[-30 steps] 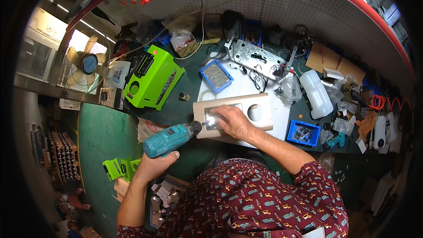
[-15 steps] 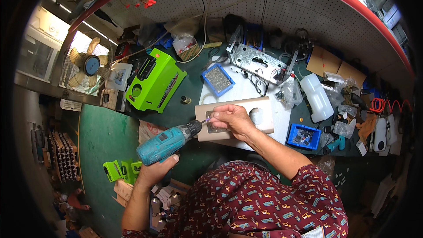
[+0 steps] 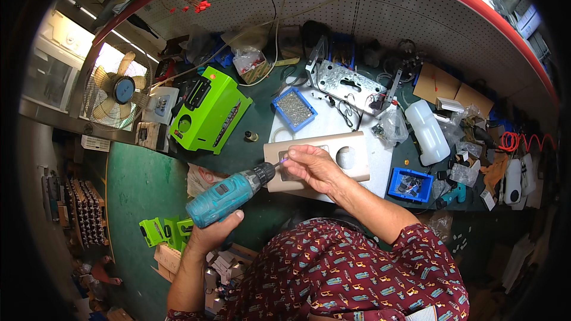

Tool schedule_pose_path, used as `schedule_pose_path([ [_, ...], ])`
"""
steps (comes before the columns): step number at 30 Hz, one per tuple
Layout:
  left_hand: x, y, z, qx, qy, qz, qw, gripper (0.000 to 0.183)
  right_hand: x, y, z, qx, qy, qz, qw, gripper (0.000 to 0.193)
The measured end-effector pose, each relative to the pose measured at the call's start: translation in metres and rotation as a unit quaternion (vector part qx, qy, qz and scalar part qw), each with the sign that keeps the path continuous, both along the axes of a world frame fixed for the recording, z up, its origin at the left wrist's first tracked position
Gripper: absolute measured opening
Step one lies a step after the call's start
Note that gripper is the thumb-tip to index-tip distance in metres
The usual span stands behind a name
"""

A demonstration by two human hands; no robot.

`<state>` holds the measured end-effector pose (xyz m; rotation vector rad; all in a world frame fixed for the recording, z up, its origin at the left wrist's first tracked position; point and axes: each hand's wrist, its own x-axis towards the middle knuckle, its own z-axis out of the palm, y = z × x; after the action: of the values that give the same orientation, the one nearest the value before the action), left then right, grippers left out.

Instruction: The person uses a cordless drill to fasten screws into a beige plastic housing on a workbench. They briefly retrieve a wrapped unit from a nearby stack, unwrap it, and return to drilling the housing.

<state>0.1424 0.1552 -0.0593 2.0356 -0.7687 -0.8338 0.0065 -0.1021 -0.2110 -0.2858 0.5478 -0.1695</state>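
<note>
My left hand (image 3: pixel 215 233) is wrapped round the handle of a teal cordless drill (image 3: pixel 220 199), whose black chuck (image 3: pixel 264 172) points up and to the right. The thin bit ends at the fingertips of my right hand (image 3: pixel 314 167). Those fingers are pinched together at the bit's tip, where a small purplish spot shows; whatever lies between them is too small to make out. Beneath my right hand is a beige panel (image 3: pixel 357 169) with a round hole and a rectangular opening. It rests on a white sheet (image 3: pixel 380 160) on the bench.
A blue tray of small metal parts (image 3: pixel 294 110) sits beyond the panel. To its left stands a bright green housing (image 3: pixel 208 113); a small bottle (image 3: pixel 251 136) is beside it. On the right are a metal bracket (image 3: pixel 351 83), a white plastic tank (image 3: pixel 428 131) and another blue bin (image 3: pixel 410 185).
The drill and my left hand have shifted very slightly right and down. My right fingers stay pinched at the bit's tip, a little lower. The panel looks unmoved.
</note>
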Motion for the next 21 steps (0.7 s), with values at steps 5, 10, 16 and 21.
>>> schedule_pose_path([
  [5, 0.006, 0.002, 0.001, -0.041, -0.116, -0.116, 0.986, 0.019, -0.002, -0.001, 0.000, -0.020, 0.008, 0.023, 1.000, 0.016],
  [10, 0.006, 0.008, -0.001, -0.021, -0.066, -0.083, 0.994, 0.020, -0.007, -0.004, 0.007, -0.072, -0.018, 0.030, 0.997, 0.021],
  [16, 0.003, 0.017, -0.003, -0.012, 0.017, 0.000, 1.000, 0.025, -0.006, -0.014, 0.008, -0.283, -0.054, 0.125, 0.949, 0.023],
  [21, 0.006, 0.024, 0.001, 0.034, 0.029, -0.010, 0.999, 0.030, 0.000, -0.006, -0.003, -0.448, -0.072, 0.140, 0.880, 0.025],
])
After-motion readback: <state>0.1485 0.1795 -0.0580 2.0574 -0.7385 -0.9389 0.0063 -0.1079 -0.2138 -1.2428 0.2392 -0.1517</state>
